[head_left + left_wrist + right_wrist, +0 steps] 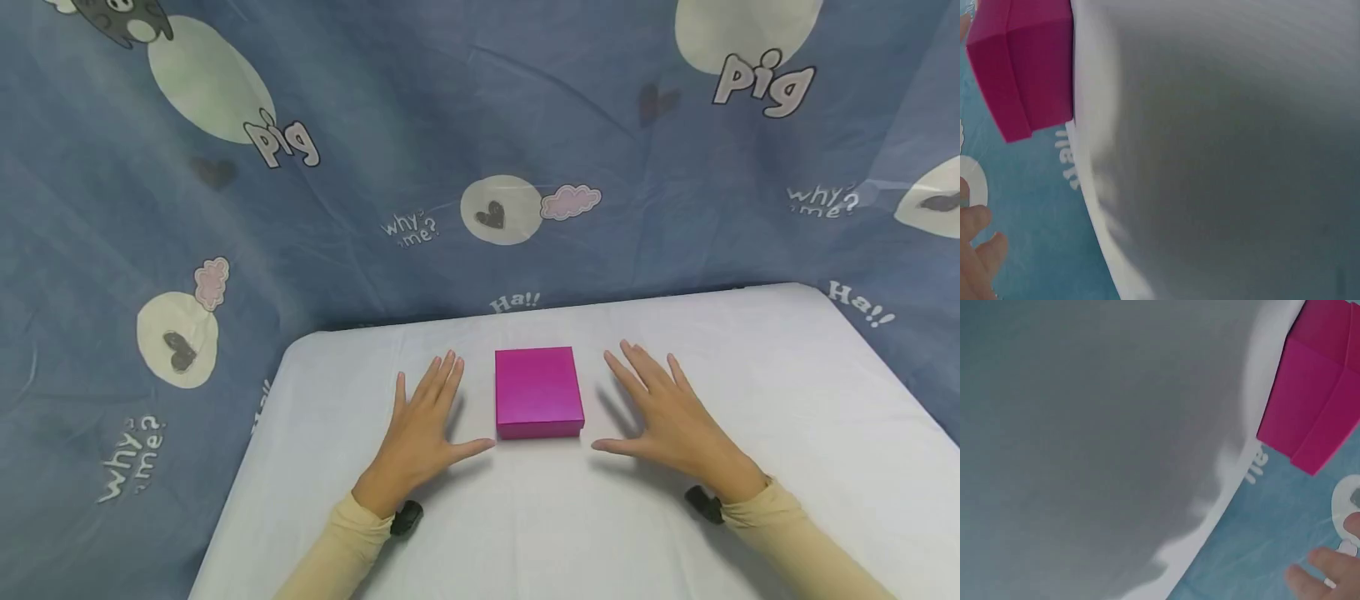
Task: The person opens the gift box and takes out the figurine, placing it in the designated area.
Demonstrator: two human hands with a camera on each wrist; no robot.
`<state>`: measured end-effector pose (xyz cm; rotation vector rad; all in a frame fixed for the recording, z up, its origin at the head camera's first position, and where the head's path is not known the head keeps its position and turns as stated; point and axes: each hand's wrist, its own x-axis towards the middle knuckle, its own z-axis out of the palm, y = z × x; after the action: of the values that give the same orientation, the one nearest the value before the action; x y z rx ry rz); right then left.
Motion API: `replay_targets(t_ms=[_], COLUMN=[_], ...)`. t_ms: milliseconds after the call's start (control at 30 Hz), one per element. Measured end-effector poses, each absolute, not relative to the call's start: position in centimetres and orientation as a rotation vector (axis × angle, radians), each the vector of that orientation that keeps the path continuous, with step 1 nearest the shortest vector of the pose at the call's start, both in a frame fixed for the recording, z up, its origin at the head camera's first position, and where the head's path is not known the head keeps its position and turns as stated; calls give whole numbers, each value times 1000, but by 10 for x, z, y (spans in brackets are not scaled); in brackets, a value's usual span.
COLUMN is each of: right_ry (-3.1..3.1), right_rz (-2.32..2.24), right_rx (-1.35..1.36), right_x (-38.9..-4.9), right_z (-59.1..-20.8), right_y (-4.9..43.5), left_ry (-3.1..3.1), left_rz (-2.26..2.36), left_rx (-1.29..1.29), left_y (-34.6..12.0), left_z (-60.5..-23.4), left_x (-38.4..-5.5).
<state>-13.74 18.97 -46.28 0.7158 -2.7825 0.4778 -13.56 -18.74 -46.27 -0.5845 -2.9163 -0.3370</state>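
A closed magenta box [537, 387] with a fitted lid sits on the white-covered table, between the two hands in the head view. To its left my left hand [422, 433] is spread palm down, its thumb tip close by the box's near left corner. My right hand [670, 421] hovers on the other side with fingers spread, a gap away from the box. Both hands hold nothing. In the left wrist view the box [1029, 69] shows at upper left, fingertips [990, 250] at lower left. The right wrist view has the box [1316, 381] at upper right and fingertips [1329, 569] below it.
White cloth [525, 533] covers the table, whose far edge runs just behind the box. A blue printed curtain [420, 100] hangs behind and down the left side. Small dark wrist cameras [407, 518] sit at the cuffs of the beige sleeves [337, 546].
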Motion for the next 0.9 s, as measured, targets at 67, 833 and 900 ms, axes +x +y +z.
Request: replay_targets(t_ms=[67, 833, 900], right_ry=[-2785, -2889, -2893], right_rz=[480, 640, 636], right_rx=[750, 952, 950], right_x=[-140, -154, -154], right_z=[-464, -466, -466], right_y=[184, 153, 153], left_ry=[-2922, -2922, -2930], left_rz=[-354, -465, -467], left_rx=[-607, -769, -769], left_y=[-182, -155, -155], left_z=[-465, -470, -470], left_x=[-138, -147, -147])
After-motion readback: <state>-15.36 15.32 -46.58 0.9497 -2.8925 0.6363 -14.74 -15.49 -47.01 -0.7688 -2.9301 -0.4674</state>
